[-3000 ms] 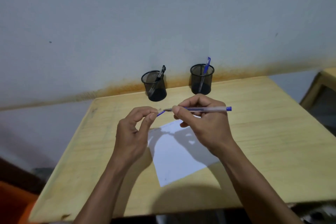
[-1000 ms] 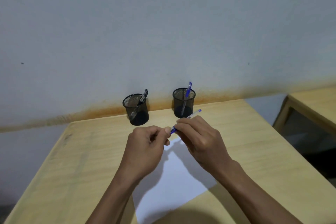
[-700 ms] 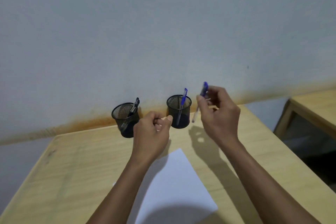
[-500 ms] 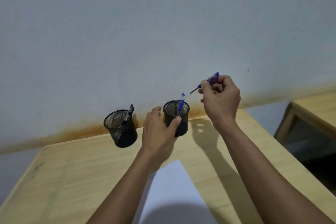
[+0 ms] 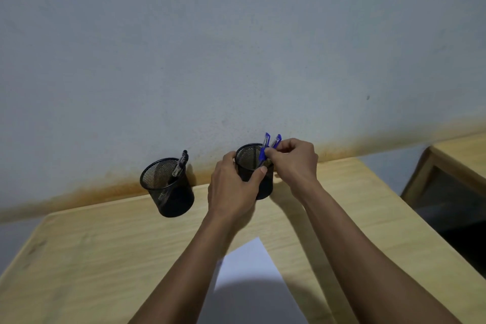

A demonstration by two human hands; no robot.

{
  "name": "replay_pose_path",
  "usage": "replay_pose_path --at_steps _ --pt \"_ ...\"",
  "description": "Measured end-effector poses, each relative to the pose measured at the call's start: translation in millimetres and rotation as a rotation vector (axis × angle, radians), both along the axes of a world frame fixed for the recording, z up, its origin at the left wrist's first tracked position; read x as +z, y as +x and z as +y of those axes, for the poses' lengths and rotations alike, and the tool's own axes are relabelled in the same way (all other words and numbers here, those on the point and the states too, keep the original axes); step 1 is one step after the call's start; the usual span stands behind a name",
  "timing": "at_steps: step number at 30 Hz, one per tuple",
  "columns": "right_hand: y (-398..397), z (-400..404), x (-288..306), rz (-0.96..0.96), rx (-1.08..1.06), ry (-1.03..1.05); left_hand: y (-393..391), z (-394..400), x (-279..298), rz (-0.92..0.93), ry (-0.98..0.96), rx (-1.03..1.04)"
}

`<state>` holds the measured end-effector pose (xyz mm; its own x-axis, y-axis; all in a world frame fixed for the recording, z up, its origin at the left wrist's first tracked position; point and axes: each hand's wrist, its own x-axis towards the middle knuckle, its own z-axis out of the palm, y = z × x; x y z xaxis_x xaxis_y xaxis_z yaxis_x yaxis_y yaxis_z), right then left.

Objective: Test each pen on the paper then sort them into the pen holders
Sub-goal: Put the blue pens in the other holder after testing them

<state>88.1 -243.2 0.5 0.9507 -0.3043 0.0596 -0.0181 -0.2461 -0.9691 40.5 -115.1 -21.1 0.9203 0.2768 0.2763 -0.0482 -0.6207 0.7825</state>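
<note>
While both hands work at the right holder, things stand so:
Left holder (image 5: 168,187): one black pen (image 5: 179,167), leaning.
Right holder (image 5: 264,187): two blue pens (image 5: 264,150), upright.
Left hand (image 5: 232,187): fingers wrapped round right holder.
Right hand (image 5: 295,163): fingers pinching one blue pen at the rim.
Paper (image 5: 249,271): on tabletop (image 5: 92,258), nearer the person.
</note>
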Motion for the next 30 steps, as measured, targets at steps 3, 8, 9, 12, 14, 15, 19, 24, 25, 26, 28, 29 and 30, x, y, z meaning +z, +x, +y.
replay_pose_path --at_steps 3,8,9,12,14,15,19,24,25,26,28,29,30 --pt "1 1 -4 0.007 -0.015 0.006 0 0 -2 0.003 -0.006 0.000" --pt "2 2 -7 0.005 -0.025 0.008 0 -1 -2 0.009 -0.009 0.001" --pt "2 2 -7 0.002 -0.025 0.009 0 -1 -2 0.013 -0.012 0.002" --pt "2 1 -9 -0.004 -0.023 0.006 0 0 -1 0.018 -0.017 0.002" --pt "2 0 -11 -0.005 -0.020 0.012 0 0 -1 0.018 -0.019 0.000" --pt "1 -1 -11 -0.006 -0.016 0.016 -1 0 -1 0.021 -0.021 -0.001" --pt "1 -4 -13 -0.013 -0.015 0.036 0 0 0 0.025 -0.023 -0.003" --pt "-3 -9 -11 -0.025 -0.010 0.055 -1 0 2 0.036 -0.004 -0.014" --pt "-5 -10 -9 -0.023 -0.009 0.059 -2 1 3 0.050 -0.003 -0.018" --pt "-6 -11 -9 -0.024 -0.004 0.070 -1 1 2 0.068 -0.002 -0.026" --pt "-10 -13 -8 -0.018 0.013 0.099 -2 2 0 0.107 -0.001 -0.042" --pt "-14 -14 -7 -0.013 0.018 0.107 -3 3 0 0.116 -0.005 -0.046" --pt "-16 -15 -8 -0.011 0.025 0.112 -4 4 -1 0.105 -0.011 -0.051"
